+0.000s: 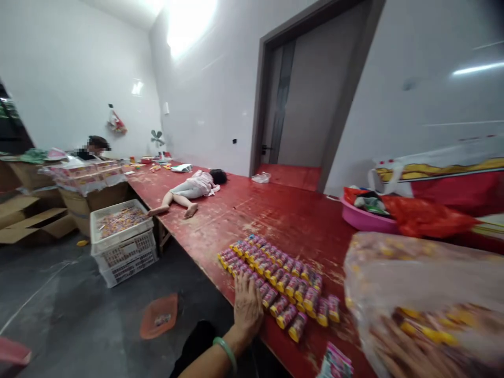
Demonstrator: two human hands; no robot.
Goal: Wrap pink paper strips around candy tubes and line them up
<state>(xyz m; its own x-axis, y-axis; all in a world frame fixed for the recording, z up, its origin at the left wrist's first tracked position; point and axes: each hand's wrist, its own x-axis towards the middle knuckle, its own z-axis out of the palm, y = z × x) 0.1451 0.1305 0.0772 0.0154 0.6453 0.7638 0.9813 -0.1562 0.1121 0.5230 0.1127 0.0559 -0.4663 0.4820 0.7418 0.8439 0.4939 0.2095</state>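
Rows of small pink and purple packets with yellow ends (275, 273) lie side by side on the red table (315, 220). My left hand (248, 304), with a green bangle above the wrist, rests against the near edge of these rows, fingers extended. At the right, a large clear plastic bag (378, 283) holds more yellow-ended packets. My right hand (409, 346) is at the bag's opening or side, fingers spread and blurred; whether it is inside the bag is unclear. A loose pink and green wrapper (335, 362) sits near the table's front edge.
A person (197, 185) lies farther along the table. Another person (94, 148) is behind boxes at the far left. Stacked white crates (126, 254) stand beside the table, an orange basin (159, 315) on the floor. A pink tub (368, 221) is behind the bag.
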